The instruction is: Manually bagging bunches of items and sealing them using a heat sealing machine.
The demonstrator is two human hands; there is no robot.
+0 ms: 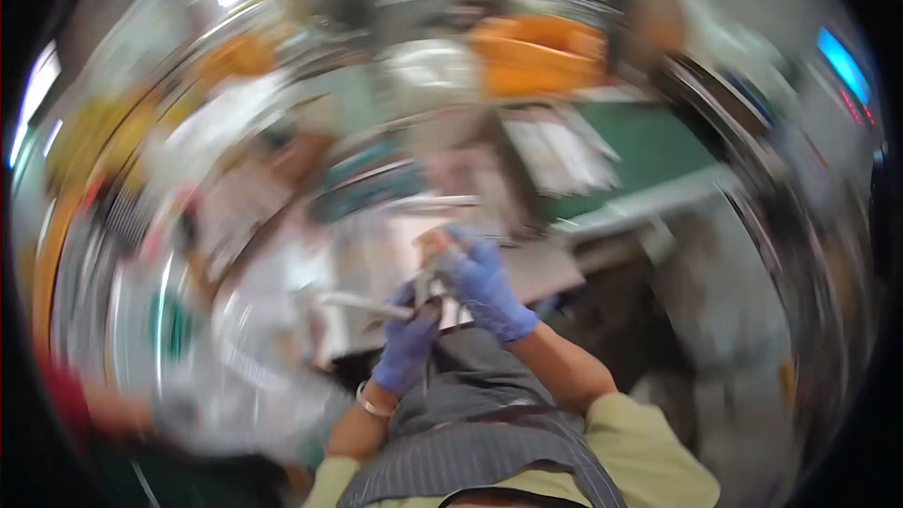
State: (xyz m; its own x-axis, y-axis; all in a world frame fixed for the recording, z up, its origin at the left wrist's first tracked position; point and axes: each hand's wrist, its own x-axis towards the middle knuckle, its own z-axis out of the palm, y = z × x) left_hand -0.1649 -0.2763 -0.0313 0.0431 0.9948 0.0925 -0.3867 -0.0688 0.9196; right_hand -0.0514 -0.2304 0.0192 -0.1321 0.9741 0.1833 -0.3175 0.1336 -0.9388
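Left hand (406, 343), blue nitrile glove: fingers closed on pale slim rod-shaped tool (362, 304), tip toward 9 o'clock. Right hand (484, 282), same glove: fingers pinch small blurred pale object (435, 246), raised chest-high off grey surface (555, 268), probably for close work.

Blurred, perhaps pale, item (433, 268) between hands (451, 306)

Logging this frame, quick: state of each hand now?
Left hand: blue glove, fingers curled round a small pale object; too blurred to identify.
Right hand: blue glove, closed on the same object from above.
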